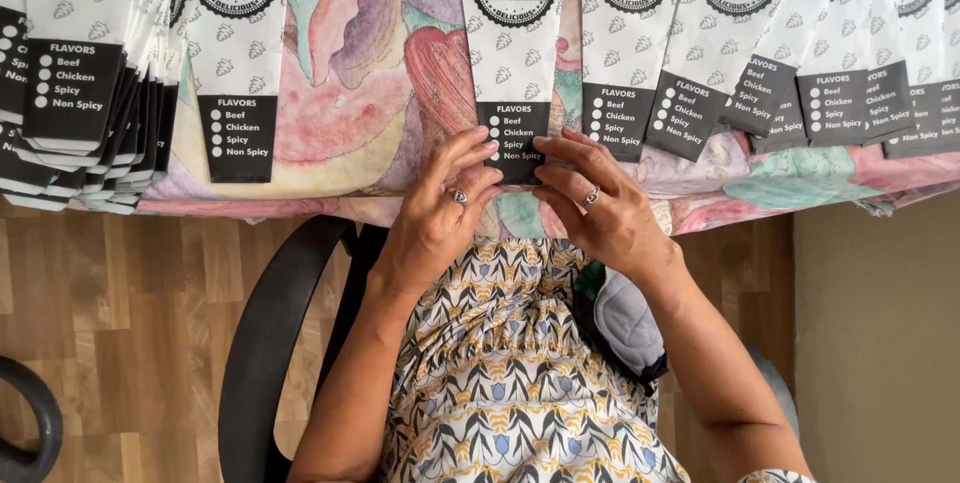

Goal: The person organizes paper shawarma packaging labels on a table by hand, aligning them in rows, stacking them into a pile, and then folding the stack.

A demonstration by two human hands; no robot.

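My left hand and my right hand meet at the near end of one flat white paper sleeve with a black band at its bottom and a round black emblem at its top. The sleeve lies on a table covered with a pastel patterned cloth. Fingertips of both hands pinch the black lower edge of this sleeve from either side. Each hand wears a ring. More identical sleeves lie in a fanned row to the right and in a thick stack at the far left.
A single sleeve lies left of centre on the cloth. I sit in a black chair over a wooden floor. A grey fabric item rests on my patterned lap. A plain beige surface stands at the right.
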